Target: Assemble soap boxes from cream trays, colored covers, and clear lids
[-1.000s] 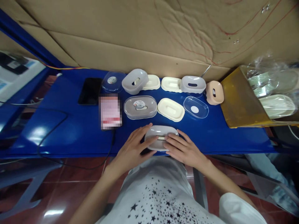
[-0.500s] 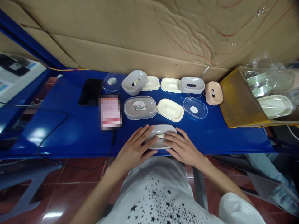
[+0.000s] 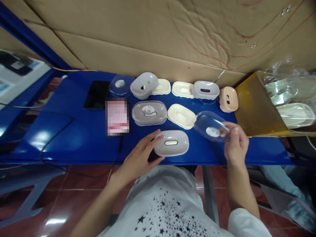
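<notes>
A grey oval soap-box tray (image 3: 171, 143) with a slot in its middle lies near the front edge of the blue table (image 3: 74, 138). My left hand (image 3: 140, 158) rests against its left end, fingers spread. My right hand (image 3: 235, 144) holds a clear plastic lid (image 3: 209, 126) with a round white sticker, lifted and tilted just right of the tray. Behind them lie a closed grey soap box with a clear lid (image 3: 148, 113) and a cream tray (image 3: 181, 116).
Along the back stand a clear lid (image 3: 120, 85), grey trays (image 3: 144, 85) (image 3: 205, 90), cream trays (image 3: 182, 89), and a pink tray (image 3: 228, 98). A black phone (image 3: 97, 94) and a blurred phone (image 3: 117, 117) with a cable lie left. A yellow box (image 3: 254, 105) with bagged items stands right.
My right hand left the grey tray, reached right and picked up the clear lid that lay on the table. My left hand slid to the tray's left end.
</notes>
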`<state>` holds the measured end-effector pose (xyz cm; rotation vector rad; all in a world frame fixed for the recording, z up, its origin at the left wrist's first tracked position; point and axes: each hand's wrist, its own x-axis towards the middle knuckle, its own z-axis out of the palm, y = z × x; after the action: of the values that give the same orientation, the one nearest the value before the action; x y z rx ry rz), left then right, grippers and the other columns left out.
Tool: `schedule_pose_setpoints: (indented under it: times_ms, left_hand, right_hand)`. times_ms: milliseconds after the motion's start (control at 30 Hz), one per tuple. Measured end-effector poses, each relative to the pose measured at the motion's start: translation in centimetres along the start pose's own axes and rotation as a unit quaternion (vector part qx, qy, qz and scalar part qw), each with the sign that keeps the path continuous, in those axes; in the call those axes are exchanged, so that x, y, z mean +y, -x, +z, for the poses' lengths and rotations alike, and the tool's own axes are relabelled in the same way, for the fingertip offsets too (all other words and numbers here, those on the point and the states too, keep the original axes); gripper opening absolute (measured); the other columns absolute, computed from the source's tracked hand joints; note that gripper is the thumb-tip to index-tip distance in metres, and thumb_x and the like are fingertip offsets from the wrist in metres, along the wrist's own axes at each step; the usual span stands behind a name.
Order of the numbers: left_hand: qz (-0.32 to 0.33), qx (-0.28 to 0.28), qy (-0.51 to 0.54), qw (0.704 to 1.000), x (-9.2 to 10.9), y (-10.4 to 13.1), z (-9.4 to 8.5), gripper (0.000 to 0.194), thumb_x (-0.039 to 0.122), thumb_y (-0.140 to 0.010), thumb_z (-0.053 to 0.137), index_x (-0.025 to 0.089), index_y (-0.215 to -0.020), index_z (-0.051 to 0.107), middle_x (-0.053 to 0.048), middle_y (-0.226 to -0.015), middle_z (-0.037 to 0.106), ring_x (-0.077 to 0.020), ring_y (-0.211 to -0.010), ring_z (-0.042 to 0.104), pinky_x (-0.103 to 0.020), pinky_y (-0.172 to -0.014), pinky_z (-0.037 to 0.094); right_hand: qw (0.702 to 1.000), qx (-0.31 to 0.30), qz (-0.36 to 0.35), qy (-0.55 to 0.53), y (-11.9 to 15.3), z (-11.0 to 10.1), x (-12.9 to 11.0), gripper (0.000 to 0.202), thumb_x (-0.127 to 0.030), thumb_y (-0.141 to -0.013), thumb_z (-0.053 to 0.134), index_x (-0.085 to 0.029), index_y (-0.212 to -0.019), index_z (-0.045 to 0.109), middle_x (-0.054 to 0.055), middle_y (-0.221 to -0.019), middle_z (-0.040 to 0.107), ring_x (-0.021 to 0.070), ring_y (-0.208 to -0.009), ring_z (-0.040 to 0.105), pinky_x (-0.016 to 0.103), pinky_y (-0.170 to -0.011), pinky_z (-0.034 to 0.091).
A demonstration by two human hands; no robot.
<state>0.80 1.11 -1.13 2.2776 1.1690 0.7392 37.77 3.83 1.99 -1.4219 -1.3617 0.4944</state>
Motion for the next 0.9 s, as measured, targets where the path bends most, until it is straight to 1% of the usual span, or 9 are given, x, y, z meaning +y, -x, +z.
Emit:
schedule_pose_setpoints:
  times_ms: [67, 167, 233, 300, 400, 500, 667, 800, 900]
  left_hand:
    - [-0.002, 0.000, 0.010, 1.000, -0.2, 0.1, 0.0, 0.082, 0.036, -0.105, 0.072, 0.036, -0.174, 0.027, -0.012, -0.176, 0.043, -0.0336, -0.159, 0.049, -0.058, -0.126, 0.052]
    - [0.000, -0.003, 0.010, 1.000, -0.4, 0.2, 0.2, 0.084, 0.040, -0.105, 0.072, 0.038, -0.175, 0.025, -0.013, -0.176, 0.043, -0.0340, -0.159, 0.050, -0.059, -0.125, 0.052]
    - [-0.003, 0.004, 0.006, 1.000, -0.5, 0.2, 0.4, 0.087, 0.042, -0.105, 0.073, 0.037, -0.175, 0.022, -0.013, -0.176, 0.043, -0.0341, -0.159, 0.049, -0.059, -0.125, 0.052]
    - [-0.007, 0.009, 0.000, 1.000, -0.4, 0.2, 0.4, 0.083, 0.041, -0.106, 0.071, 0.038, -0.174, 0.025, -0.013, -0.177, 0.040, -0.0341, -0.160, 0.048, -0.058, -0.125, 0.052]
    - [-0.002, 0.008, -0.010, 1.000, -0.3, 0.2, 0.4, 0.069, 0.041, -0.108, 0.069, 0.039, -0.168, 0.036, -0.012, -0.178, 0.036, -0.0349, -0.160, 0.048, -0.057, -0.126, 0.052]
    - [0.001, 0.010, -0.005, 1.000, -0.2, 0.2, 0.3, 0.066, 0.042, -0.107, 0.069, 0.038, -0.166, 0.039, -0.013, -0.178, 0.037, -0.0360, -0.159, 0.049, -0.059, -0.124, 0.054]
    - [-0.002, -0.006, 0.032, 0.999, -0.4, 0.3, 0.2, 0.082, 0.043, -0.103, 0.076, 0.040, -0.171, 0.029, -0.013, -0.180, 0.034, -0.0364, -0.161, 0.047, -0.059, -0.122, 0.056]
    - [0.008, -0.016, 0.017, 1.000, -0.6, 0.3, 0.3, 0.070, 0.039, -0.105, 0.075, 0.042, -0.167, 0.042, -0.009, -0.178, 0.038, -0.0346, -0.159, 0.049, -0.057, -0.123, 0.055]
    - [0.009, -0.004, 0.032, 0.999, -0.6, 0.4, 0.4, 0.067, 0.039, -0.105, 0.075, 0.041, -0.164, 0.045, -0.009, -0.176, 0.042, -0.0332, -0.157, 0.052, -0.056, -0.122, 0.056]
  right_hand:
    - [0.991, -0.088, 0.073, -0.077, 1.1, 2.1, -1.5, 0.046, -0.059, -0.114, 0.048, -0.025, -0.120, 0.078, -0.003, -0.067, 0.062, 0.0184, -0.056, 0.064, 0.033, -0.056, 0.054]
    - [0.977, -0.182, 0.094, -0.058, 1.8, 5.8, -2.8, 0.045, -0.061, -0.112, 0.051, -0.026, -0.121, 0.077, -0.004, -0.068, 0.063, 0.0154, -0.053, 0.061, 0.031, -0.057, 0.054]
    - [0.983, -0.176, 0.052, -0.013, 1.8, 7.6, -3.1, 0.044, -0.059, -0.114, 0.048, -0.026, -0.123, 0.076, 0.001, -0.085, 0.072, 0.0178, -0.072, 0.070, 0.033, -0.071, 0.060]
    - [0.986, -0.163, -0.007, 0.024, 1.7, 8.5, -3.2, 0.041, -0.054, -0.115, 0.048, -0.026, -0.130, 0.073, 0.008, -0.113, 0.077, 0.0223, -0.100, 0.075, 0.039, -0.092, 0.062]
    - [0.981, -0.176, -0.076, 0.041, 1.7, 8.4, -3.3, 0.039, -0.048, -0.115, 0.048, -0.027, -0.139, 0.070, 0.012, -0.140, 0.071, 0.0260, -0.123, 0.072, 0.045, -0.109, 0.058]
    - [0.971, -0.207, -0.116, 0.041, 1.9, 7.7, -3.3, 0.035, -0.041, -0.116, 0.047, -0.027, -0.136, 0.072, 0.010, -0.135, 0.076, 0.0260, -0.126, 0.073, 0.044, -0.108, 0.060]
    - [0.939, -0.251, -0.209, 0.108, 1.9, 8.1, -3.6, 0.029, -0.036, -0.115, 0.053, -0.027, -0.128, 0.078, 0.007, -0.124, 0.082, 0.0257, -0.120, 0.077, 0.045, -0.105, 0.061]
    - [0.909, -0.277, -0.274, 0.144, 1.2, 9.1, -4.3, 0.031, -0.036, -0.115, 0.054, -0.026, -0.132, 0.077, 0.007, -0.127, 0.082, 0.0248, -0.121, 0.077, 0.045, -0.106, 0.061]
    - [0.875, -0.323, -0.327, 0.152, 0.9, 9.0, -4.6, 0.039, -0.046, -0.113, 0.060, -0.026, -0.144, 0.071, 0.009, -0.137, 0.079, 0.0256, -0.130, 0.073, 0.047, -0.112, 0.059]
